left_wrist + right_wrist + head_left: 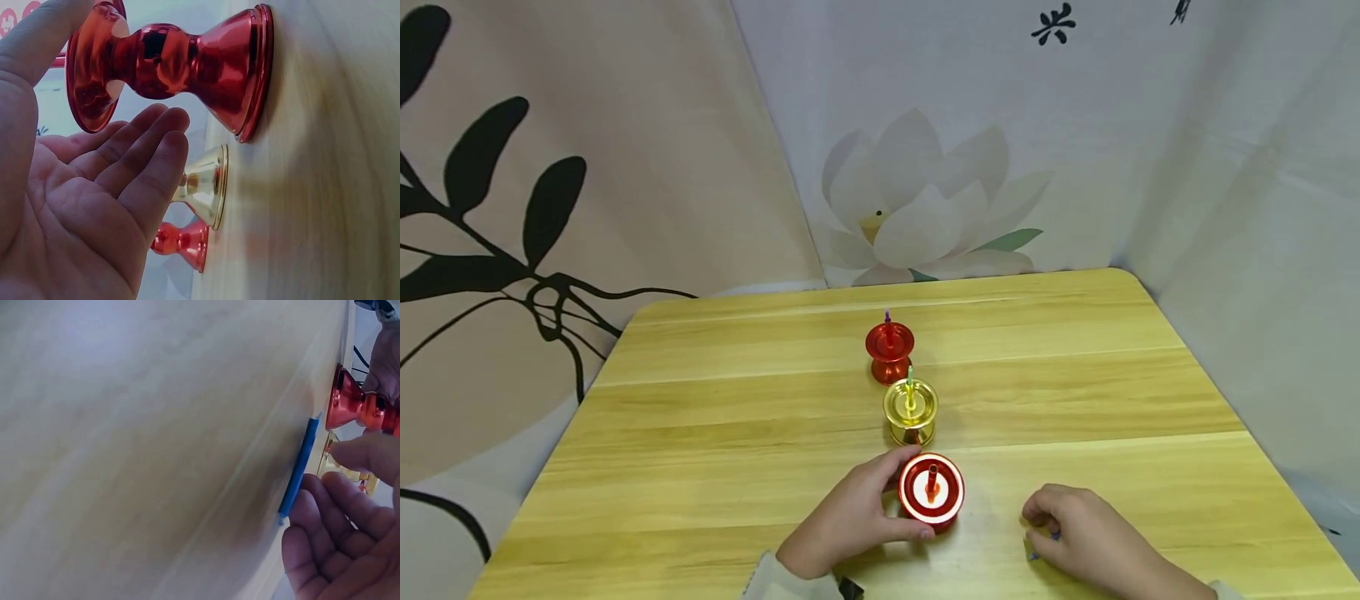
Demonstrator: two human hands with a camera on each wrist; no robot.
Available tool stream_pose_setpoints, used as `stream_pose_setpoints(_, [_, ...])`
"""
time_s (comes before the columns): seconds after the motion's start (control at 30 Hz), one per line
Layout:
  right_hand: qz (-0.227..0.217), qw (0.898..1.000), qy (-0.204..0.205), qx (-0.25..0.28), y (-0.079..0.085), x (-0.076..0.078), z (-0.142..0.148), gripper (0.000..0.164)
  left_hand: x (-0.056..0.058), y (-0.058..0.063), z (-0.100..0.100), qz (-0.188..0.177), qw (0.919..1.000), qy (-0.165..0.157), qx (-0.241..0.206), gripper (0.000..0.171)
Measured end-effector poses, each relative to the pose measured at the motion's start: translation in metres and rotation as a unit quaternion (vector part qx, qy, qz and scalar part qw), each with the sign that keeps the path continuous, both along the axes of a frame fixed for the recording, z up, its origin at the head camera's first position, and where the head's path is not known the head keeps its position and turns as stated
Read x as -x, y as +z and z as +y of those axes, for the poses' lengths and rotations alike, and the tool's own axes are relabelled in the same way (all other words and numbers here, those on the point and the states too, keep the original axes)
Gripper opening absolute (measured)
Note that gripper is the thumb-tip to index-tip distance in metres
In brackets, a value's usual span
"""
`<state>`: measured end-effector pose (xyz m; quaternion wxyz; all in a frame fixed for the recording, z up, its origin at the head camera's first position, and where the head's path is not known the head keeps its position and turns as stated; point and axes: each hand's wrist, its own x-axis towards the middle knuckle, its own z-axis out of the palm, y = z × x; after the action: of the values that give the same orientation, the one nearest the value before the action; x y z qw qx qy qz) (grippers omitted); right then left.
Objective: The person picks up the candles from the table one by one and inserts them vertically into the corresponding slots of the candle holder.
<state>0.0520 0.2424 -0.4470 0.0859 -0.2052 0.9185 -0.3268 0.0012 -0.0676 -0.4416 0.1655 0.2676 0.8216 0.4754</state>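
My left hand (pixel 853 508) has its thumb and index finger on opposite sides of the dish of the nearest red candle holder (pixel 952 490), gripping it. The holder stands upright on the table, its red centre tube bare. In the left wrist view the other fingers extend beside its stem. My right hand (pixel 1078 533) rests low over the table, fingers bent beside a thin blue candle (pixel 299 469). The candle lies on the wood against the fingers, with the thumb apart from it. Seen from the head, the hand mostly hides the candle.
Beyond the near holder stands a gold candle holder (pixel 912 432) with a green candle (pixel 910 375). Behind it is another red candle holder (pixel 891 371) with a purple candle (pixel 887 317). The wooden table (pixel 737 433) backs onto printed curtains (pixel 700 150).
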Motion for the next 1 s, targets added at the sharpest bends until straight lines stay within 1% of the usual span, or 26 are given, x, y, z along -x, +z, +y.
stream_pose_setpoints(0.13, [0.003, 1.000, 0.007, -0.004, 0.000, -0.002, 0.003, 0.011, 0.000, 0.000, 0.000, 0.008, 1.0000, -0.002, 0.000, 0.088])
stream_pose_setpoints(0.23, [0.000, 1.000, 0.012, -0.009, 0.000, -0.003, 0.006, 0.011, 0.000, -0.001, 0.000, 0.006, 1.0000, -0.003, -0.002, 0.087])
stream_pose_setpoints(0.43, [-0.020, 0.999, 0.017, -0.020, -0.001, -0.007, 0.014, 0.015, 0.000, -0.003, 0.000, 0.002, 1.0000, -0.003, -0.001, 0.087])
stream_pose_setpoints(0.63, [-0.044, 0.999, 0.022, -0.014, -0.001, -0.012, 0.018, 0.018, -0.001, -0.002, -0.002, 0.003, 1.0000, -0.004, 0.000, 0.088])
stream_pose_setpoints(0.77, [-0.030, 0.999, 0.033, 0.003, -0.003, -0.013, 0.019, 0.017, -0.001, -0.002, -0.002, 0.001, 1.0000, -0.004, -0.003, 0.089])
stream_pose_setpoints(0.87, [-0.017, 0.999, 0.034, 0.006, -0.004, -0.013, 0.019, 0.017, -0.001, -0.002, -0.001, 0.000, 1.0000, -0.002, 0.001, 0.089])
stream_pose_setpoints(1.0, [-0.018, 0.999, 0.028, 0.003, -0.004, -0.013, 0.018, 0.017, -0.001, -0.001, 0.000, 0.001, 1.0000, -0.002, 0.004, 0.090])
